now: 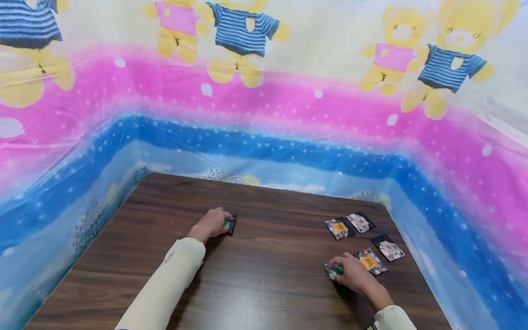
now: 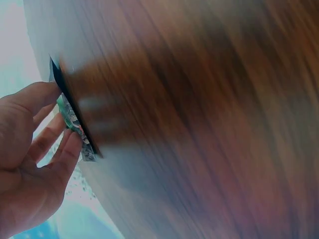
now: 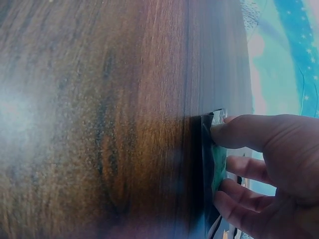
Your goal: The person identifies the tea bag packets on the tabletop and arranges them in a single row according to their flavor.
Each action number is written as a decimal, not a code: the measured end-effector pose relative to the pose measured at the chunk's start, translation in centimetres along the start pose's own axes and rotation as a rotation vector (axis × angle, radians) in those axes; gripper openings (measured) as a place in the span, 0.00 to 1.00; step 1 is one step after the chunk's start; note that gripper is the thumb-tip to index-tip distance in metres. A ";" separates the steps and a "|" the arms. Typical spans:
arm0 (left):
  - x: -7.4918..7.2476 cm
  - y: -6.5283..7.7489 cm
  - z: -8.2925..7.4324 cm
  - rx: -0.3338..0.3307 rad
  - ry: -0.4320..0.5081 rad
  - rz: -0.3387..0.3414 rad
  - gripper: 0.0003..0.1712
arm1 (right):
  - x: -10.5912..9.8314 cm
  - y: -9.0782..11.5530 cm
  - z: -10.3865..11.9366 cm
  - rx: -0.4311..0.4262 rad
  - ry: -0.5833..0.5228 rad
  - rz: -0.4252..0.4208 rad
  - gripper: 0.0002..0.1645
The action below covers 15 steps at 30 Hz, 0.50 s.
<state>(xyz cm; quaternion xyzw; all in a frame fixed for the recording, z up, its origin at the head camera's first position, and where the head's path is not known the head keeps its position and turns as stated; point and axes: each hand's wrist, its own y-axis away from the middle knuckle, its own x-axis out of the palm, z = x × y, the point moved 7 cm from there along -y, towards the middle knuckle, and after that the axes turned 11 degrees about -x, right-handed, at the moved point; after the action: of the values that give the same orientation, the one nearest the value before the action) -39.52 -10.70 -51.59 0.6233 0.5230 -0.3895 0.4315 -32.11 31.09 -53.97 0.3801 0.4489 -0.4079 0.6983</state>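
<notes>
My left hand grips a small flat packet with a green label, on the left half of the table. In the left wrist view, thumb and fingers lie at opposite ends of this dark-edged packet, close over the wood. Toward the front right, my right hand holds another green-labelled packet, which is tilted. Seen from the right wrist, the thumb presses one end of that packet and the fingers curl at its other end. Much of both labels is covered by fingers.
Beside the right hand lies an orange-labelled packet. Farther back are another orange-labelled packet and two white-labelled ones, one at the back and one near the right edge. A patterned curtain surrounds the brown wooden table.
</notes>
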 end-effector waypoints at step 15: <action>-2.2 1.2 4.5 -0.033 0.030 0.013 0.19 | 0.0 -0.1 -0.3 0.029 -0.017 0.015 0.17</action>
<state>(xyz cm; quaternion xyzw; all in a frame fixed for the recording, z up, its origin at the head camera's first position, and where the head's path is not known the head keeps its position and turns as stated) -38.81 -15.77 -50.82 0.6253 0.5317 -0.3686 0.4364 -32.27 31.32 -54.05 0.3901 0.4341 -0.4122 0.6996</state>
